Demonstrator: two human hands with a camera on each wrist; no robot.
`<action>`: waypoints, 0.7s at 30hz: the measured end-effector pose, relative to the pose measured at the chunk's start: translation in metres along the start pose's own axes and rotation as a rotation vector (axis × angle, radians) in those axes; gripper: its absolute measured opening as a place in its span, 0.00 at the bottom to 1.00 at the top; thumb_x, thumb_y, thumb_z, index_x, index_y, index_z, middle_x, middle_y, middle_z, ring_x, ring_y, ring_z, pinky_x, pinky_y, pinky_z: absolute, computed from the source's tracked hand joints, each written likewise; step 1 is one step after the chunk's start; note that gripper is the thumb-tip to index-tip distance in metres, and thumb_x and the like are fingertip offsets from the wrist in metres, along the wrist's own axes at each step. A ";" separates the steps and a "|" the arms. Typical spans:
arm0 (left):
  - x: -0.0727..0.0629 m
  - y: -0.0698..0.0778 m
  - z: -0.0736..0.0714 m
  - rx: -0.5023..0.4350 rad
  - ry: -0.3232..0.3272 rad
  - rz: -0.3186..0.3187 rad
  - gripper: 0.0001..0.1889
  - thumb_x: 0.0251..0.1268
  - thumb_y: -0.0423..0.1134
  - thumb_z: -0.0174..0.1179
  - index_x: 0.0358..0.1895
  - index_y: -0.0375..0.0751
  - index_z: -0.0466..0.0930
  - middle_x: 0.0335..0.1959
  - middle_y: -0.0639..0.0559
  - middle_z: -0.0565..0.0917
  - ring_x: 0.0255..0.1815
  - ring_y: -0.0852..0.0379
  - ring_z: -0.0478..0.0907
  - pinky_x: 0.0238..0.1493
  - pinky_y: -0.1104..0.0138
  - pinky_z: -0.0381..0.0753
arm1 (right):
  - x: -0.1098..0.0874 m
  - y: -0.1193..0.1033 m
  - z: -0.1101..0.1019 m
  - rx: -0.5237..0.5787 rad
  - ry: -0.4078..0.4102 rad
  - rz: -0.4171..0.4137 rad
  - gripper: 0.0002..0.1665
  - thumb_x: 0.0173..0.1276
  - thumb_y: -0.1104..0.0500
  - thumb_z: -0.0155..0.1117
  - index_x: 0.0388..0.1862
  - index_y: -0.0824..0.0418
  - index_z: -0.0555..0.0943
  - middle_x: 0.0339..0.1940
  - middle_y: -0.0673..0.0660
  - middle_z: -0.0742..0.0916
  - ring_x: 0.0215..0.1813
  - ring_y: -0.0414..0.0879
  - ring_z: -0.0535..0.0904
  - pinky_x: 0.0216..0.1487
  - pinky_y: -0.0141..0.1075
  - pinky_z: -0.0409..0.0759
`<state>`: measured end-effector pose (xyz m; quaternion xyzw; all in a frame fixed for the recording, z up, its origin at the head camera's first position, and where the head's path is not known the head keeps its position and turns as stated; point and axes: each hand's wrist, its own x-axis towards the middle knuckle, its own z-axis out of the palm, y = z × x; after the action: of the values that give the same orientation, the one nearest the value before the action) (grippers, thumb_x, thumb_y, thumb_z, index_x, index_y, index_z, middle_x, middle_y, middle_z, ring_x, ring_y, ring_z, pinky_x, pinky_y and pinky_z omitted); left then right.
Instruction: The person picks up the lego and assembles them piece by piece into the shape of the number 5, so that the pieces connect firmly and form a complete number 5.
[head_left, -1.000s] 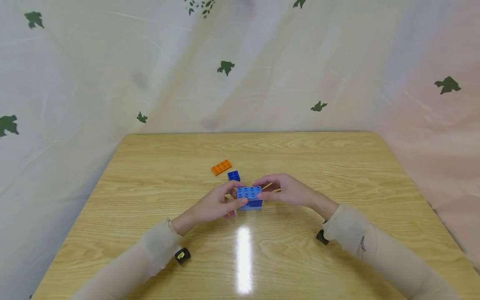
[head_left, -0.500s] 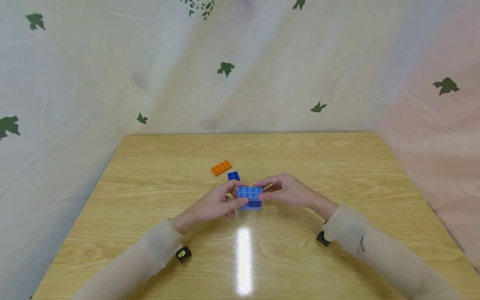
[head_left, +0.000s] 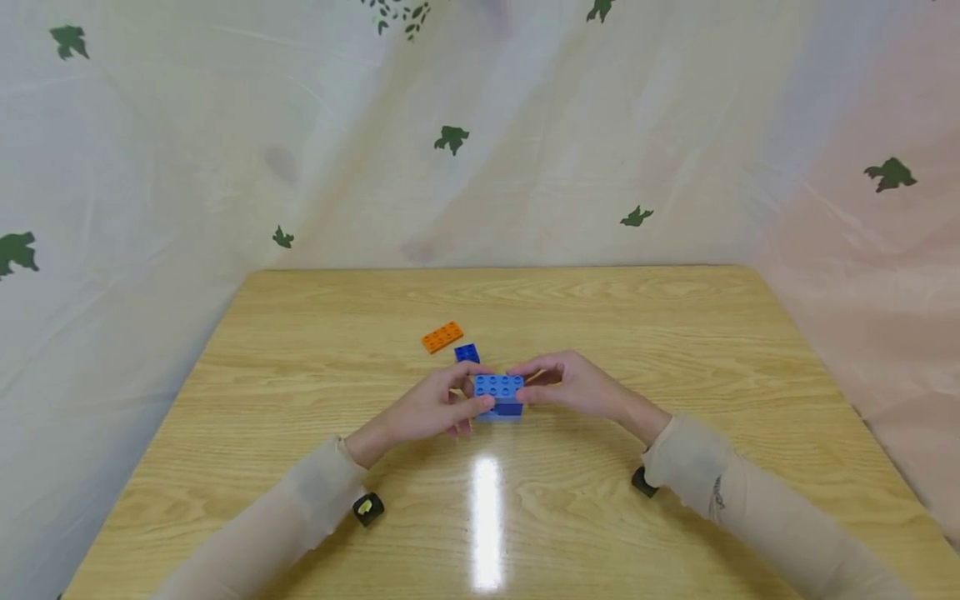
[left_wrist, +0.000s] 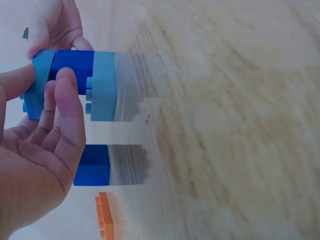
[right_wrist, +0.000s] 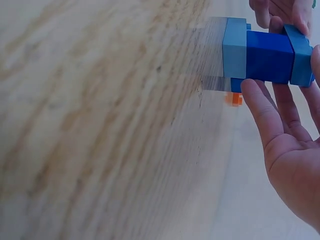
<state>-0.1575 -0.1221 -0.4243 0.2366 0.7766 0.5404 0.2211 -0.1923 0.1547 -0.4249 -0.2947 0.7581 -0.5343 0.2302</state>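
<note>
Near the middle of the table is a short stack of toy building bricks: a light blue bottom brick (left_wrist: 103, 87), a dark blue brick (right_wrist: 269, 56) on one end of it, and a light blue top brick (head_left: 498, 384). The top brick sits slightly tilted on the dark blue one in the left wrist view. My left hand (head_left: 431, 407) holds the top brick's left end between thumb and fingers. From the other side, my right hand (head_left: 581, 385) pinches its right end, with lower fingers along the dark blue brick. The fingers hide part of the stack.
Just behind the stack stands a small dark blue brick (head_left: 466, 352). Farther back lies a flat orange brick (head_left: 442, 337). All of it is on a wooden table (head_left: 675, 333), with a pale patterned cloth (head_left: 525, 192) hanging behind.
Almost nothing differs. Both hands stay on the top brick, with only tiny shifts of the right wrist and sleeve; the loose bricks stay where they were.
</note>
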 end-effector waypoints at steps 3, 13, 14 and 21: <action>0.000 0.000 0.000 -0.010 0.002 -0.007 0.25 0.77 0.44 0.60 0.71 0.42 0.68 0.39 0.42 0.78 0.29 0.42 0.84 0.29 0.54 0.86 | 0.000 0.001 0.001 0.010 0.005 -0.001 0.23 0.71 0.55 0.70 0.62 0.62 0.83 0.55 0.59 0.87 0.49 0.52 0.87 0.49 0.42 0.86; -0.001 0.001 0.000 -0.012 0.008 0.003 0.28 0.76 0.45 0.60 0.72 0.36 0.66 0.37 0.43 0.78 0.29 0.45 0.84 0.30 0.53 0.86 | 0.001 0.002 0.003 0.007 0.023 -0.004 0.22 0.71 0.57 0.70 0.62 0.61 0.83 0.55 0.57 0.87 0.50 0.51 0.87 0.50 0.41 0.85; -0.001 0.001 0.000 -0.009 0.008 0.002 0.28 0.76 0.45 0.60 0.72 0.36 0.66 0.36 0.43 0.78 0.29 0.45 0.84 0.30 0.54 0.86 | 0.001 0.003 0.003 0.017 0.022 -0.002 0.22 0.71 0.57 0.70 0.62 0.62 0.83 0.55 0.58 0.87 0.50 0.52 0.87 0.50 0.42 0.86; 0.000 0.001 0.001 -0.003 0.005 -0.010 0.29 0.76 0.45 0.60 0.73 0.36 0.66 0.36 0.42 0.78 0.29 0.43 0.84 0.30 0.56 0.86 | 0.000 0.004 0.002 0.050 0.012 0.009 0.23 0.71 0.57 0.70 0.63 0.63 0.82 0.57 0.61 0.86 0.51 0.52 0.87 0.50 0.42 0.86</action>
<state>-0.1563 -0.1209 -0.4238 0.2310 0.7774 0.5412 0.2223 -0.1918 0.1540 -0.4299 -0.2821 0.7473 -0.5537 0.2355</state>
